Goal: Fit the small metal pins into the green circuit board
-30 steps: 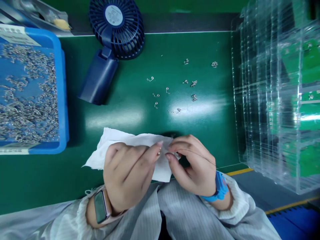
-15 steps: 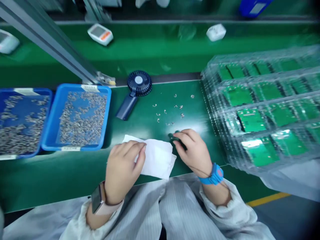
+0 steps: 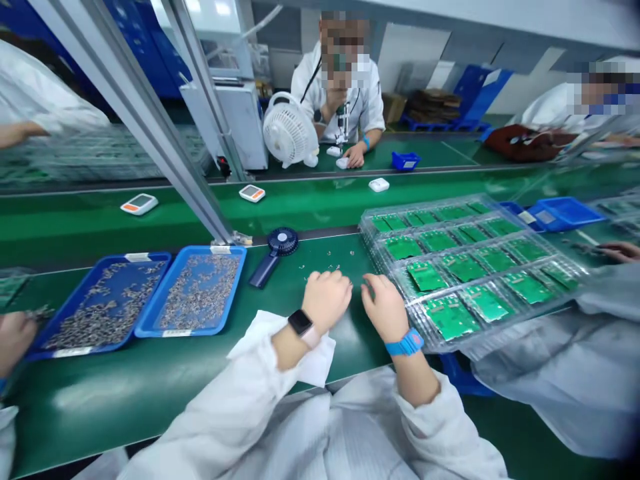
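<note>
My left hand (image 3: 327,300) is over the green work surface, back upward and fingers curled down beside several small metal clips (image 3: 334,267). Its fingertips are hidden, so whatever it may hold does not show. Close on its right, my right hand (image 3: 386,308) is bent inward with its fingers curled; I cannot make out anything between them. The two hands are slightly apart. A white cloth or paper sheet (image 3: 320,363) lies under my left wrist. Beside my right hand stands a clear plastic tray (image 3: 417,333) holding green circuit boards (image 3: 447,317).
Two blue trays (image 3: 231,293) with small metal parts stand at left, near a dark handheld fan (image 3: 265,267). A metal post (image 3: 165,147) rises behind them. Across the green belt (image 3: 310,213), a person (image 3: 370,113) sits beside a white fan (image 3: 290,130). Other people's hands show at both sides.
The view has tilted up, bringing the opposite bench into sight. My left hand has moved from the white sheet to the small clips. The dark green piece at my right fingers no longer shows.
</note>
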`<state>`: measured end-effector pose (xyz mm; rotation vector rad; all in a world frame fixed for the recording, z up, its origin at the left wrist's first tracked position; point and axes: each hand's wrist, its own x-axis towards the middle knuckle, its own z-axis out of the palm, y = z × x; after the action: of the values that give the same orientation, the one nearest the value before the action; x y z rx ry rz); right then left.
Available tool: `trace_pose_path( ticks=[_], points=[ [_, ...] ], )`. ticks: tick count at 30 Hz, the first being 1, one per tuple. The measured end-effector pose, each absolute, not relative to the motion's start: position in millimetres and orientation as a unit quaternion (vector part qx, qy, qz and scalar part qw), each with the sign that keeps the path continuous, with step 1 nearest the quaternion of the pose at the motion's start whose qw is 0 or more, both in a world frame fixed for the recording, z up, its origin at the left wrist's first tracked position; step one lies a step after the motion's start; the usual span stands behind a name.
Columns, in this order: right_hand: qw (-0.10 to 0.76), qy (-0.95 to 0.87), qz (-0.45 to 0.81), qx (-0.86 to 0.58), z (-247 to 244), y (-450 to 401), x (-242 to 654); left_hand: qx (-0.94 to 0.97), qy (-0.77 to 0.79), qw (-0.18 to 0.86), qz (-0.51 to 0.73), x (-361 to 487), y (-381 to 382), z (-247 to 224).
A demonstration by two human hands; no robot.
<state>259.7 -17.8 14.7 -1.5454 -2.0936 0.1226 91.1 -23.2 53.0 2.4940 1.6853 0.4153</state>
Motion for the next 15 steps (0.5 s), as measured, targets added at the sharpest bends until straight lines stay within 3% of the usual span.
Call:
trace_pose_path(
  ticks=[6, 10, 13, 15],
  points=[
    [0.314, -0.777, 0.141, -0.527, 29, -104, 287, 0.805, 0.565, 0.057, 0.170, 108, -8, 49],
    [0.208, -0.795, 0.293, -0.489, 16, -158, 318, 0.801, 0.551, 0.117, 0.203, 64, -86, 65],
    [0.167, -0.790, 0.317, -0.498, -11, -168, 333, 0.763, 0.419, 0.462, 0.170, 6, -166, 55],
    [0.248, -0.794, 0.234, -0.504, -27, -158, 333, 0.688, 0.432, 0.579, 0.071, -32, -209, 27]
  ],
)
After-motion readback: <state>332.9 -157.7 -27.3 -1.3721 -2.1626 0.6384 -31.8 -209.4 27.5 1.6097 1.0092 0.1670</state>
